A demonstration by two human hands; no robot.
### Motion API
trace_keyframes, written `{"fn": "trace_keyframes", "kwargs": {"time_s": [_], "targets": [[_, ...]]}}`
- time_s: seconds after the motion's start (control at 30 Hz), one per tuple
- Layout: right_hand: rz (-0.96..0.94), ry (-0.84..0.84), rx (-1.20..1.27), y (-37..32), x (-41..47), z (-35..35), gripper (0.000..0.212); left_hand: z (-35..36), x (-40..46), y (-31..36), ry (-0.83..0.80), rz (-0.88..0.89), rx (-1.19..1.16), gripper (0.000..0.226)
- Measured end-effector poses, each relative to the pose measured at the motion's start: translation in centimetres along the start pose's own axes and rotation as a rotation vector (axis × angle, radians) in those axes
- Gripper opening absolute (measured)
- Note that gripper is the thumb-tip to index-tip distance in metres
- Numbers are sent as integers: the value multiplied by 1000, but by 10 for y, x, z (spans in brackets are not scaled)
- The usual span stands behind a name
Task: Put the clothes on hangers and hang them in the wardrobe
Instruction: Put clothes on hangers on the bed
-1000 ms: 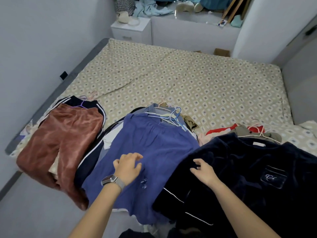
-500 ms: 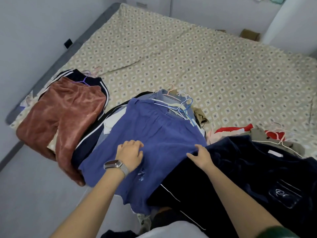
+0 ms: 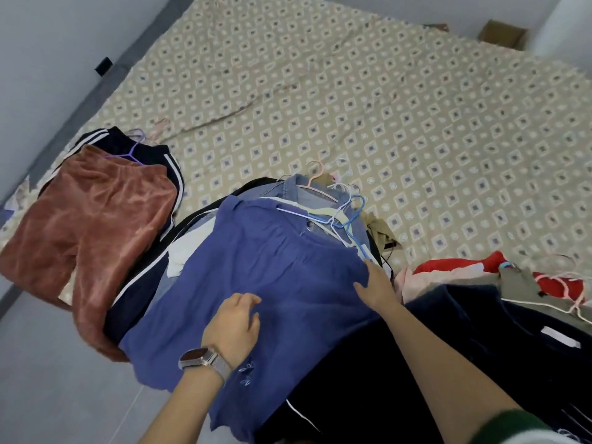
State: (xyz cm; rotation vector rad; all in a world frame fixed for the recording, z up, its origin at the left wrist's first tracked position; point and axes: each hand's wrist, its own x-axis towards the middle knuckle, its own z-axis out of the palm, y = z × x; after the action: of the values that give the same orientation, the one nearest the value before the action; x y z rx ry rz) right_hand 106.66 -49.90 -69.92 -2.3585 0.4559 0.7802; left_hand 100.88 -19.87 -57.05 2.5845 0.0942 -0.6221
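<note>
A blue garment [image 3: 262,283] lies spread on top of a pile of clothes at the near edge of the bed [image 3: 416,139], its lower part hanging over the edge. The left hand [image 3: 232,328] rests on its middle, fingers [image 3: 246,302] loosely bent and lying against the cloth; whether they pinch any fabric cannot be told. A watch [image 3: 203,360] sits on that wrist. The right hand [image 3: 376,285] lies on the garment's right edge, fingers straight and slightly spread, flat on the cloth beside a dark navy top [image 3: 480,347] that lies to the right. At the garment's top edge several hangers [image 3: 349,216] are bunched, just beyond the right fingertips. A rust velvet garment [image 3: 86,232] on a purple hanger [image 3: 131,152] lies well to the left.
</note>
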Motion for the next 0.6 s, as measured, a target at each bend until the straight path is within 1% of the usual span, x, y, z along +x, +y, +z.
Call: {"fn": "trace_keyframes", "kwargs": {"time_s": [0.07,0.13,0.23,0.33,0.4,0.47,0.5,0.6], "targets": [[6,22,19,-3,15,5,50,2,5,-3,27,-15,8,31],[49,-15,26,-12,21,11,45,0,9,-5,48,-21,16,32],[117,-38,43,-19,24,23,49,-4,13,-9,71,-22,20,32],[86,-31,125,-30,13,33,52,-9,15,-12,91,-27,20,32],[53,40,176,-40,1,33,47,-12,14,-14,91,-29,48,33],[35,106,258,-52,-14,30,36,-16,10,-16,87,-18,92,33],[21,135,312,-58,-22,27,38,-17,8,-17,91,-9,102,33],[-72,224,392,-75,-50,16,54,-22,-1,-21,112,-2,83,32]]}}
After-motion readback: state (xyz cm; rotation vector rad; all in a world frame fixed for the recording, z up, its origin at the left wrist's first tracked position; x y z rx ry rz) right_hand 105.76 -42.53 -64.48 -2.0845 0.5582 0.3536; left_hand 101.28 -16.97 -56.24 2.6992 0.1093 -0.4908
